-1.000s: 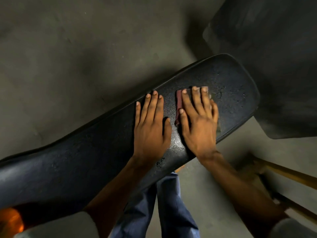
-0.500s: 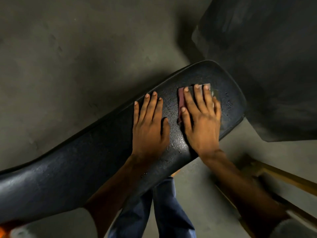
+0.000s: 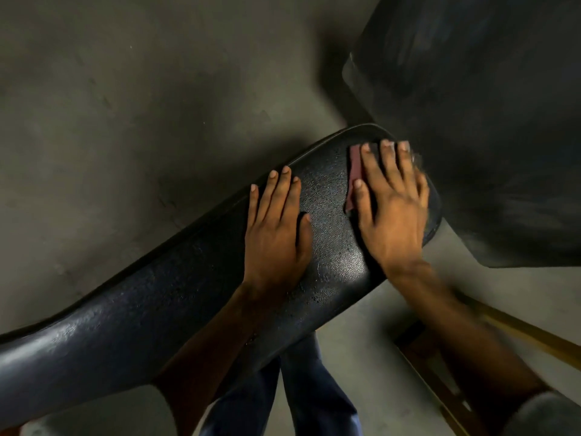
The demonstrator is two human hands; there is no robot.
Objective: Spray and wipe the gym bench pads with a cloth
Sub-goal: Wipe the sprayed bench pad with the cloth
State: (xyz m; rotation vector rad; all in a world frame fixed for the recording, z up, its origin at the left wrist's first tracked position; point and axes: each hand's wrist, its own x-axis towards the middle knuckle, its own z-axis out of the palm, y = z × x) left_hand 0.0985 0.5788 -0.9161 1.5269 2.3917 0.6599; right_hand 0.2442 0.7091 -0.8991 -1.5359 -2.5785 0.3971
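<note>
Black bench pad point(image 3: 176, 313), one. Two hands flat on it: left hand point(image 3: 276, 228) fingers together, bare; right hand point(image 3: 390, 212) fingers spread, pressing one pink cloth point(image 3: 355, 171).

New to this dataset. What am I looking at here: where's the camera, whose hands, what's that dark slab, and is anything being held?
There is no robot here. One wide-angle camera sits on a person's head and looks down, so the two bare hands are the wearer's own, and the blue trouser legs at the bottom are theirs too.

The long dark slab is a padded gym bench pad with a glossy, textured surface, standing over a grey floor.

The left hand lies flat on the pad with nothing under it. The right hand presses flat on a reddish cloth near the pad's far end; only the cloth's left edge shows. That hand is blurred. No spray bottle is in view.
</note>
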